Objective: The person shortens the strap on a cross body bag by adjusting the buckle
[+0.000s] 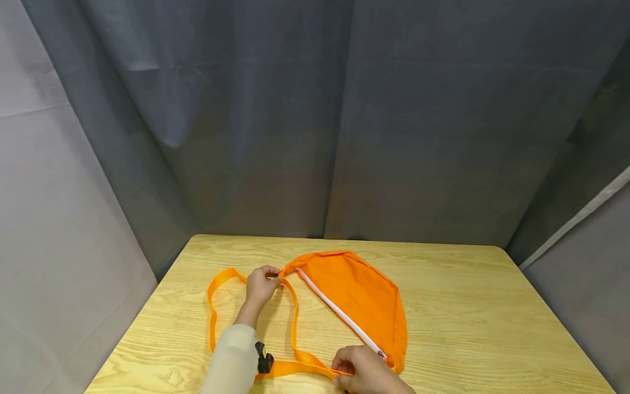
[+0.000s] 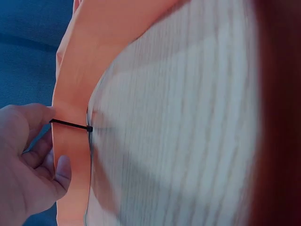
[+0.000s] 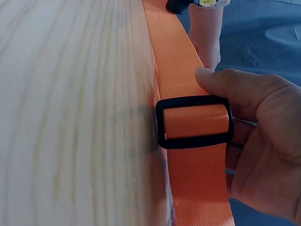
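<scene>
An orange half-moon bag [image 1: 351, 295] with a white zipper [image 1: 337, 311] lies on the table, its orange strap [image 1: 295, 323] looping out to the left. At the bag's upper left end, my left hand [image 1: 262, 285] pinches the strap. The left wrist view has a thin black ring [image 2: 70, 125] across the webbing beside these fingers. Down by the bag's lower end, my right hand [image 1: 364, 369] grips the strap edge between thumb and fingers. A black slider buckle [image 3: 197, 141] sits on the strap right at that hand; its fingers are partly hidden behind the webbing.
Under everything is a light wood-grain table [image 1: 467, 306] with rounded far corners. Dark grey cloth [image 1: 275, 137] hangs behind it, and pale cloth panels [image 1: 59, 219] stand at the sides. A black device [image 1: 264, 358] is worn on the left wrist.
</scene>
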Motion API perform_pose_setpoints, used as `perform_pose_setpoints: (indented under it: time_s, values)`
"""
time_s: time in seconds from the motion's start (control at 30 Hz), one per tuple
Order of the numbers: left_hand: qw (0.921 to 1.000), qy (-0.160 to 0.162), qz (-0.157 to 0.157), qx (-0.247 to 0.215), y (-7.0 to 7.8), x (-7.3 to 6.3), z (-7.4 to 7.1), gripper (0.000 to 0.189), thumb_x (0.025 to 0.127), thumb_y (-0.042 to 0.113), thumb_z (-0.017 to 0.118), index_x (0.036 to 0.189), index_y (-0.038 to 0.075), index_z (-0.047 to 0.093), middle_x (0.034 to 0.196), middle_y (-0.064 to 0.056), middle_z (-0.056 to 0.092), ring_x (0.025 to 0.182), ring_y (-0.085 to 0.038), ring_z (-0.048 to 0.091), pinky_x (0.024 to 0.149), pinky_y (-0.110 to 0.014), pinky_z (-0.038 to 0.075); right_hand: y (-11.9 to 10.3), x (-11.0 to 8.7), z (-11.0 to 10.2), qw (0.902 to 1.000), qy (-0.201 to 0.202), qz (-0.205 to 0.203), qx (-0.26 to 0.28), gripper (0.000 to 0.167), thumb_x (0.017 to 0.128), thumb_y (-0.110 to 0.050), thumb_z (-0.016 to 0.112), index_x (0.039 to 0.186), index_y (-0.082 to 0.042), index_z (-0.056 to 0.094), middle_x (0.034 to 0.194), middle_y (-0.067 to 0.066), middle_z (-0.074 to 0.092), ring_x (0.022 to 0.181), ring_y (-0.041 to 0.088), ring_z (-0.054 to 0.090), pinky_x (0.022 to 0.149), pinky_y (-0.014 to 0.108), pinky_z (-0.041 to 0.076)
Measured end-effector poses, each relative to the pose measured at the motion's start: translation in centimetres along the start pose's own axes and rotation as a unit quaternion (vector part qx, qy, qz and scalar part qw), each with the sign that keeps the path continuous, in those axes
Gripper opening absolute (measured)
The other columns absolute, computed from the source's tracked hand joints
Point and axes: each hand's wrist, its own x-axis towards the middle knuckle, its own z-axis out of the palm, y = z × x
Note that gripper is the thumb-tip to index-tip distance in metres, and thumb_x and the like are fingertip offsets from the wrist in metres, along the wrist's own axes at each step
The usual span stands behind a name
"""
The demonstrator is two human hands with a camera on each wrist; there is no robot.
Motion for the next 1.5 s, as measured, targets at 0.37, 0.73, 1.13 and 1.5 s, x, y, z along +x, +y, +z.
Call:
perform_pose_setpoints:
  time_s: [0.37,0.73,1.13,1.5]
  values:
    - [0.9998,-0.008,-0.015,-0.012,0.3,-0.1,-0.3,0.017,0.082,0.004,0.068,0.099,0.004,0.07,0.086,-0.003,0.067,0.07,-0.016,0.062,0.065,-0.034,0.05,2.0,-3.0,-3.3,0.9977,0.047,0.041,-0.025,0.012,0.079,-0.004,0.07,0.078,-0.015,0.064,0.065,-0.014,0.052,0.055,0.001,0.047,0.049,0.022,0.042]
    - [0.9993,-0.034,-0.018,-0.002,0.7,-0.4,0.0,0.016,0.084,0.007,0.067,0.099,0.007,0.07,0.081,0.002,0.064,0.073,-0.016,0.06,0.063,-0.032,0.049,4.4,-6.6,-6.7,0.9814,0.112,0.127,-0.09,0.013,0.077,-0.002,0.073,0.08,-0.011,0.064,0.067,-0.008,0.052,0.058,0.004,0.044,0.051,0.023,0.04]
    - [0.9983,-0.018,-0.014,0.053,0.6,-0.5,0.0,0.015,0.083,0.011,0.069,0.098,0.011,0.07,0.081,0.004,0.066,0.071,-0.015,0.06,0.061,-0.032,0.047,3.5,-5.3,-6.0,0.98,0.135,0.107,-0.1,0.023,0.073,0.001,0.074,0.09,-0.01,0.065,0.071,-0.008,0.051,0.063,0.004,0.045,0.055,0.023,0.041]
    - [0.9948,-0.018,-0.015,0.1,1.3,-1.0,-0.3,0.017,0.085,0.016,0.067,0.101,0.014,0.07,0.084,0.005,0.067,0.068,-0.015,0.06,0.063,-0.037,0.044,3.3,-4.0,-4.8,0.9771,0.139,0.098,-0.128,0.019,0.076,0.002,0.071,0.082,-0.015,0.065,0.069,-0.012,0.051,0.06,0.002,0.043,0.054,0.023,0.039]
